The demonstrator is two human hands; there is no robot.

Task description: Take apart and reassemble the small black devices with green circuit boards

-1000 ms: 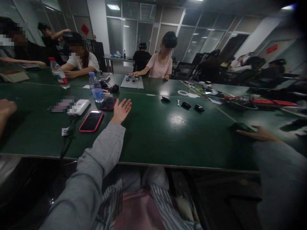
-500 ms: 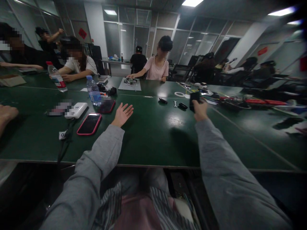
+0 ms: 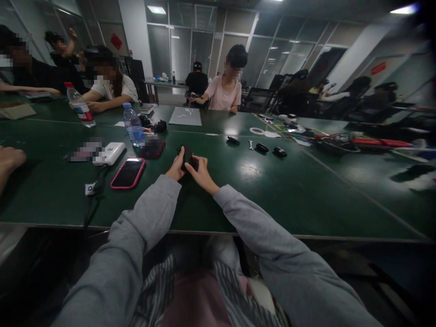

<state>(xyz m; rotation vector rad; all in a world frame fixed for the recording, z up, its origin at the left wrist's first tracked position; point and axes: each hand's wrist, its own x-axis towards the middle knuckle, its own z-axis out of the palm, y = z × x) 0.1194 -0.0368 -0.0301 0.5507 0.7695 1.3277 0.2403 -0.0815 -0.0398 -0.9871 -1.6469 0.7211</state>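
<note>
Both of my hands hold a flat, dark rectangular object point(image 3: 187, 158) just above the green table point(image 3: 245, 200). My left hand point(image 3: 176, 168) is closed on its left side, thumb up along the edge. My right hand point(image 3: 202, 174) grips it from the right, thumb across its near face. Fingers partly cover the object, and its exact kind cannot be made out. Out to the right lie a small wrench point(image 3: 251, 145) and three small black items, one beyond it point(image 3: 233, 141), one beside it point(image 3: 262, 147) and one farther right point(image 3: 279, 151).
Left of my hands lie a pink-edged phone point(image 3: 128, 173), a white power bank point(image 3: 109, 154) and a water bottle point(image 3: 133, 125). A red-capped bottle point(image 3: 80, 105) stands farther left. Cables and red-handled tools point(image 3: 361, 142) spread along the right. Co-workers sit across the table; another person's hand point(image 3: 12, 160) rests at far left.
My right hand has carried the dark object leftward from the right side. My left hand, open before, has closed on it. The co-worker opposite has lifted a small device off the grey mat.
</note>
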